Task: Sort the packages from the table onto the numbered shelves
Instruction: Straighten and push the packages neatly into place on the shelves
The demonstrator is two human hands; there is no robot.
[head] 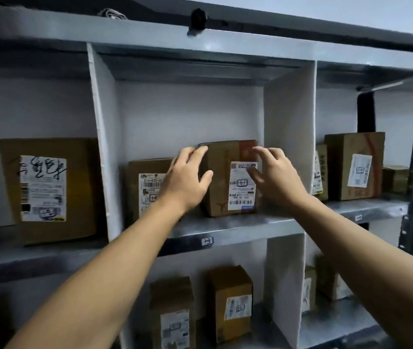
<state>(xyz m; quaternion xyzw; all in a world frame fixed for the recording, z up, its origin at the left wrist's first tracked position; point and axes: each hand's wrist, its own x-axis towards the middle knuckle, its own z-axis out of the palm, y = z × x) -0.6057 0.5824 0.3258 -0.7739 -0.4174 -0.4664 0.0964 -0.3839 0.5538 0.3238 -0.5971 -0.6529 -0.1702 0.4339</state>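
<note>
Both arms are up: left forearm point(114, 260) and right forearm point(351, 235) reach in from the bottom corners. Under them, on the lower level, two small cartons point(230, 303) stand upright side by side.

Left grip point(187, 180) is open, fingers spread and laid over the top left corner of the box point(221, 182), thumb on its front face. Right grip point(273, 177) is open too, fingers loosely fanned in front of the box's right side, over the top of its label point(240, 197); touching or just off it, I cannot tell, as the frame is blurred there.

The box stands upright on the middle shelf point(238, 230), label facing out, toward the right of its bay. On the shelf's front lip sits a small handwritten tag point(207, 241), which looks like 13.

Just left of the box, partly behind the left wrist, is a lower carton point(147, 182), also label out. White dividers wall the bay in: left divider point(104, 147) and right divider point(288, 134).

In the bay to the left stands a big carton point(49, 190) with scrawled writing on its label. In the bay to the right stands a tall carton point(354, 165), with a thin one pressed against its left side.
</note>
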